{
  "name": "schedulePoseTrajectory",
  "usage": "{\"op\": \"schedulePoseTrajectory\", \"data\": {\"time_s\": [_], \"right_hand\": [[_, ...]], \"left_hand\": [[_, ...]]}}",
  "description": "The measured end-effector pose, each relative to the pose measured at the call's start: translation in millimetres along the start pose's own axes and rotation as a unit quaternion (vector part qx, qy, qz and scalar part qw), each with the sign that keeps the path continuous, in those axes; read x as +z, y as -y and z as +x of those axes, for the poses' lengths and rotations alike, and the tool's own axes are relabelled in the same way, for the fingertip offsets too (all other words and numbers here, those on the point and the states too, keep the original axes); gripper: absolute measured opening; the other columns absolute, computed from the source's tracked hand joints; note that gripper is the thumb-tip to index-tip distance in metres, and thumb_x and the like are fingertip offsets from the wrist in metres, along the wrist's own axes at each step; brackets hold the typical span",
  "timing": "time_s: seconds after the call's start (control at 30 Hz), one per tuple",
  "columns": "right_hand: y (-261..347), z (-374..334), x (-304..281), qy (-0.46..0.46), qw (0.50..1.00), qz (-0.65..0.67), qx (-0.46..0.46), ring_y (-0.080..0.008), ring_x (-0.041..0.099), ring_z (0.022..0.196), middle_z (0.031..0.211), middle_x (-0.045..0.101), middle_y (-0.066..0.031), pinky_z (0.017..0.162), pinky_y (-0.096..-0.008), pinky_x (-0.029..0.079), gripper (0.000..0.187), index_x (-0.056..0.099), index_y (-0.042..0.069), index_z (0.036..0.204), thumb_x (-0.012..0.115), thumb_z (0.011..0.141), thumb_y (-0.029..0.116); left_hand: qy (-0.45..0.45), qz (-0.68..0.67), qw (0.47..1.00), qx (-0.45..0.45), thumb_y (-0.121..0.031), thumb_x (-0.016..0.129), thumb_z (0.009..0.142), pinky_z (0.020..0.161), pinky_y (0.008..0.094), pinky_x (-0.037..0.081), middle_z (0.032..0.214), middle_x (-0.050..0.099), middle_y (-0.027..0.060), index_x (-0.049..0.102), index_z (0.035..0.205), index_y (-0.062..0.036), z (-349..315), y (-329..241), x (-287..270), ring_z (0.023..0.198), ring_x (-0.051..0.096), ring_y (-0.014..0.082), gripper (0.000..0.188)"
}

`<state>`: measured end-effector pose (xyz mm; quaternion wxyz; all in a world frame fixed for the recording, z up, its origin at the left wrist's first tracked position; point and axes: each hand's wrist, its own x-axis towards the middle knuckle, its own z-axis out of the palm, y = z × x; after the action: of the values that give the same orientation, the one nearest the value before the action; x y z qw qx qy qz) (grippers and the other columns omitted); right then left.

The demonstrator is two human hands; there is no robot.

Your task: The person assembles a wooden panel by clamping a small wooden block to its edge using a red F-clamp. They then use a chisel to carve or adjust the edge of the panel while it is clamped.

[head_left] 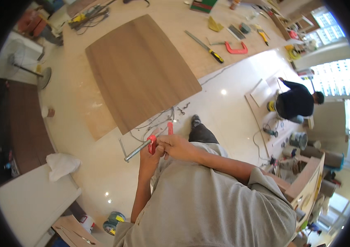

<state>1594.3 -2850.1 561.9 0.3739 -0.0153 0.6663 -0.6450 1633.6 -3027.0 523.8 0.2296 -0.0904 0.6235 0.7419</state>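
Observation:
Close in front of my body I hold a red G-clamp (138,150) with a steel screw and a sliding bar handle. My left hand (148,160) is closed on its red frame, near the threaded end. Fingers of my right hand (179,147) close on the clamp from the other side, covering part of its frame. The screw points out to the left, and a red end of the frame shows above my right hand. Just beyond lies a brown wooden panel (142,74) on the worktable (74,53); neither hand touches it.
A file (203,46) and another red G-clamp (236,47) lie on the table's right part. Cables (158,121) run over the floor by my foot. A person in dark clothes (296,101) works at the right. A fan (31,70) stands at the left.

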Motion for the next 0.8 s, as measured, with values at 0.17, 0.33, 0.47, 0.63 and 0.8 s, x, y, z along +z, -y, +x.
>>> {"op": "schedulePoseTrajectory", "data": {"time_s": [0.17,0.33,0.47,0.63,0.8], "right_hand": [[16.9,-8.6,-39.3,0.056,0.955,-0.247,-0.155,-0.0255,0.069,0.081,0.093,0.068,-0.0129,0.073,-0.0368,0.055,0.019,0.064,0.000,0.111,0.061,0.102,0.016],[17.7,-11.1,-110.2,0.012,0.954,-0.239,-0.182,-0.0290,0.067,0.081,0.097,0.068,-0.0134,0.075,-0.0387,0.054,0.023,0.062,0.003,0.111,0.070,0.097,0.019],[15.7,-20.8,-160.7,0.030,0.942,-0.265,-0.201,-0.0308,0.067,0.092,0.114,0.067,-0.0155,0.081,-0.0406,0.055,0.041,0.061,0.007,0.125,0.077,0.093,0.026],[40.9,-49.3,-178.0,0.122,0.902,-0.258,-0.324,-0.0367,0.061,0.120,0.133,0.060,-0.0197,0.099,-0.0427,0.052,0.064,0.054,0.009,0.144,0.080,0.090,0.031],[60.9,-70.7,-179.6,0.267,0.869,-0.298,-0.291,-0.0381,0.058,0.126,0.135,0.061,-0.0204,0.103,-0.0448,0.051,0.056,0.054,0.009,0.144,0.070,0.097,0.036]], "left_hand": [[-0.195,0.110,0.975,0.002,-0.030,0.056,0.110,0.081,0.0295,0.053,0.094,0.072,0.0096,0.065,0.130,0.0074,-8.0,-12.0,32.4,0.084,0.066,0.0160,0.043],[-0.290,0.070,0.954,0.032,-0.024,0.053,0.109,0.082,0.0325,0.054,0.079,0.072,0.0105,0.071,0.099,0.0079,-10.1,-5.2,78.4,0.078,0.069,0.0185,0.038],[-0.324,-0.002,0.946,0.003,-0.017,0.055,0.106,0.075,0.0314,0.054,0.072,0.067,0.0083,0.069,0.108,0.0128,0.4,2.9,131.1,0.072,0.067,0.0158,0.033],[-0.368,0.149,0.918,-0.012,-0.009,0.067,0.093,0.068,0.0374,0.053,0.070,0.068,0.0055,0.070,0.088,0.0044,18.8,-16.7,215.6,0.067,0.066,0.0216,0.015],[-0.330,0.314,0.888,0.060,-0.007,0.071,0.088,0.081,0.0431,0.053,0.107,0.072,0.0181,0.066,0.113,0.0005,7.6,22.8,245.0,0.097,0.069,0.0339,0.027]]}}
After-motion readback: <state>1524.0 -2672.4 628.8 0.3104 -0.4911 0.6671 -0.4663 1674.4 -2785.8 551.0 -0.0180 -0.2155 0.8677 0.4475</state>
